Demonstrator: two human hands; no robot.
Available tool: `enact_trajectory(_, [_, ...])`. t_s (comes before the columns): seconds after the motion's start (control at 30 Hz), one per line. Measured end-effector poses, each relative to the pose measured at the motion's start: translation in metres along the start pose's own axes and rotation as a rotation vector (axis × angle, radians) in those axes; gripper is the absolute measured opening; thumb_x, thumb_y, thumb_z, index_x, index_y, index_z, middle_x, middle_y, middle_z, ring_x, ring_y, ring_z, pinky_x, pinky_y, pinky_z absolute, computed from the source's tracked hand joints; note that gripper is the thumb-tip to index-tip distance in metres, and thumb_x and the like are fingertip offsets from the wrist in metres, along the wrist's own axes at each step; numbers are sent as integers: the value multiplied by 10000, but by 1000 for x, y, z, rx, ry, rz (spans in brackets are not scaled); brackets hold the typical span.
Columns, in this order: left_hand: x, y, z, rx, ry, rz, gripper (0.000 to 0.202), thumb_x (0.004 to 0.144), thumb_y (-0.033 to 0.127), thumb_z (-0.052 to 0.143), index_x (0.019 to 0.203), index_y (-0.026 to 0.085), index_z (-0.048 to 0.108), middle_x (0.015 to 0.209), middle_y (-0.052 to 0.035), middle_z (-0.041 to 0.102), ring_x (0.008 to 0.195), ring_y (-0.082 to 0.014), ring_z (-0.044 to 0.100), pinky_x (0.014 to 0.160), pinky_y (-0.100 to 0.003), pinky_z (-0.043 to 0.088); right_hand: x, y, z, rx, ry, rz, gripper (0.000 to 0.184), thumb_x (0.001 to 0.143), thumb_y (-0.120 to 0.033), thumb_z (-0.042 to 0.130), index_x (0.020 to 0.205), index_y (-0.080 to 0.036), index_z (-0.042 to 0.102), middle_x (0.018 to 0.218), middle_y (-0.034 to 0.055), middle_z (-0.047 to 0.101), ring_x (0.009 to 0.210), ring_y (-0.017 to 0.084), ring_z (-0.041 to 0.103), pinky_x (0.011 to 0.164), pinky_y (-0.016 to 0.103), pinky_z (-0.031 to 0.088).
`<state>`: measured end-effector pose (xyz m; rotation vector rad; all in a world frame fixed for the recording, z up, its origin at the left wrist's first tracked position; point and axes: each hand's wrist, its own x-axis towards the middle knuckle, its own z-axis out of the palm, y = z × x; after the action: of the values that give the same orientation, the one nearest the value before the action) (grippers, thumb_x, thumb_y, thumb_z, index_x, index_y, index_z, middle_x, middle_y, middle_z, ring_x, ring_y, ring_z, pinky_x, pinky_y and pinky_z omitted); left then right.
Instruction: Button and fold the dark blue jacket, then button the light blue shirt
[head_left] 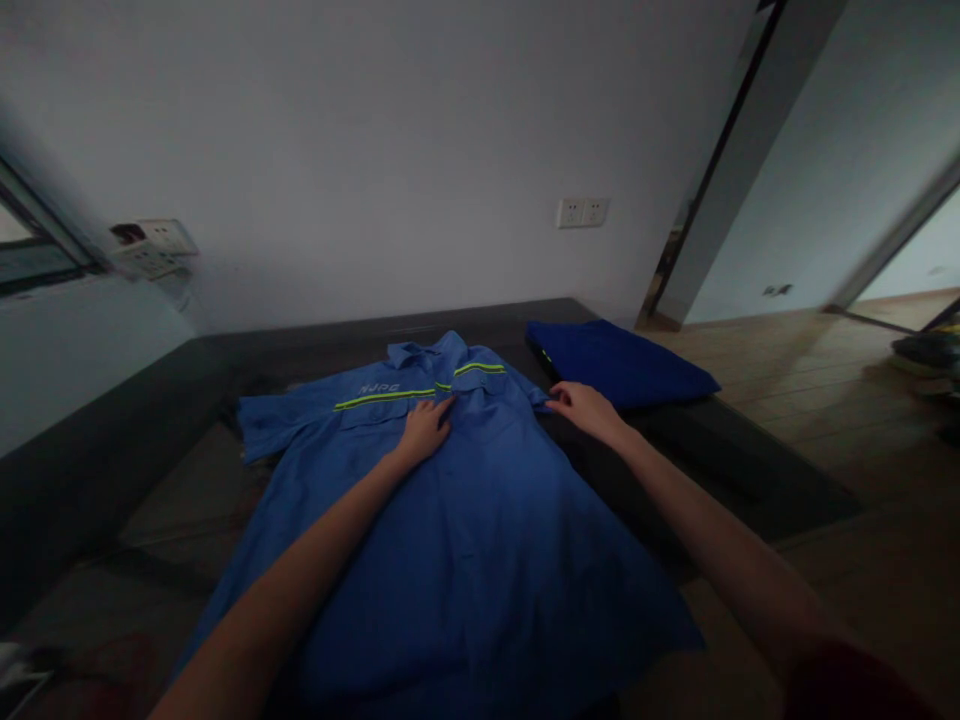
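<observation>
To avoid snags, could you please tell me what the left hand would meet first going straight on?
Resting on the shirt, the left hand would probably meet the pocket flap just ahead.

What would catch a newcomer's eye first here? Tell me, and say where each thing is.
The big blue shirt spread over the dark surface stands out first, its yellow-green stripe bright across the chest. Next come the bare hands: the left hand on the shirt's chest, the right hand at the sleeve edge. Beyond the right hand lies deeper-blue cloth.
</observation>
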<state>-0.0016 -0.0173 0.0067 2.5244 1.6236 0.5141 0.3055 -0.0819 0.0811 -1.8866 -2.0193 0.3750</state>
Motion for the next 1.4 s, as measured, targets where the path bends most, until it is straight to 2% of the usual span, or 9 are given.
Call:
enact_trajectory(0.13, [-4, 1, 6, 99, -4, 10, 527, 898, 289, 422, 1423, 264, 380, 1298, -104, 564, 1315, -296, 382, 1080, -502, 284, 53, 24, 23, -137, -67, 150, 370, 772, -503, 657, 921, -164, 644, 962, 100, 682, 825, 192, 627, 656, 251, 433])
enact_trajectory(0.27, [-2, -3, 6, 85, -43, 27, 536, 913, 318, 397, 1444, 271, 335, 1360, -95, 520, 1341, -287, 358, 1111, -502, 219, 75, 26, 25, -63, -153, 129, 198, 724, -330, 724, 797, -170, 632, 708, 8, 667, 576, 107, 587, 569, 199, 396])
enact_trajectory(0.37, [-2, -4, 6, 93, -52, 34, 528, 920, 335, 386, 1442, 273, 340, 1362, -99, 519, 1341, -295, 359, 1109, -507, 223, 89, 35, 3, -98, -35, 166, 118, 735, -197, 667, 842, -167, 625, 675, -1, 647, 541, 96, 563, 564, 200, 380])
enact_trajectory(0.5, [-3, -4, 5, 50, -46, 55, 510, 921, 330, 396, 1428, 297, 365, 1355, -81, 530, 1345, -284, 354, 1113, -499, 227, 112, 53, -30, -166, 143, 235, 200, 721, -72, 557, 890, -158, 618, 704, 33, 648, 601, 123, 568, 583, 220, 371])
enact_trajectory(0.67, [-5, -4, 3, 14, -37, 78, 506, 913, 352, 425, 1415, 304, 388, 1354, -75, 527, 1336, -285, 366, 1118, -498, 219, 136, 50, -30, -186, 303, 215, 278, 688, -34, 503, 903, -173, 612, 821, 57, 673, 713, 159, 583, 631, 237, 380])
enact_trajectory(0.8, [-6, -3, 3, -4, -29, 68, 499, 916, 371, 423, 1407, 281, 410, 1297, -93, 566, 1319, -288, 392, 1117, -495, 222, 136, 43, -22, -185, 500, 104, 260, 736, -52, 427, 881, -183, 599, 888, 71, 674, 808, 198, 582, 708, 271, 388])
enact_trajectory(0.97, [-5, -2, 3, -25, -17, 47, 501, 907, 367, 448, 1399, 274, 422, 1325, -91, 552, 1309, -283, 407, 1123, -482, 223, 121, 59, -25, -109, 617, -118, 275, 740, -66, 373, 896, -184, 567, 967, 80, 654, 928, 208, 577, 825, 288, 401])
enact_trajectory(1.13, [-6, -12, -1, -5, -62, 71, 483, 927, 412, 405, 1397, 301, 416, 1379, -59, 511, 1335, -261, 376, 1132, -468, 211, 105, 74, -19, -64, 626, -202, 249, 713, -63, 379, 854, -181, 548, 991, 109, 640, 971, 221, 575, 874, 319, 417])
enact_trajectory(1.4, [-6, -29, -4, -10, -74, 153, 474, 933, 447, 380, 1378, 295, 443, 1385, -57, 503, 1299, -239, 419, 1139, -468, 188, 81, 59, -16, -49, 632, -310, 277, 744, -45, 391, 911, -187, 561, 1215, 117, 571, 1154, 227, 500, 977, 352, 382])
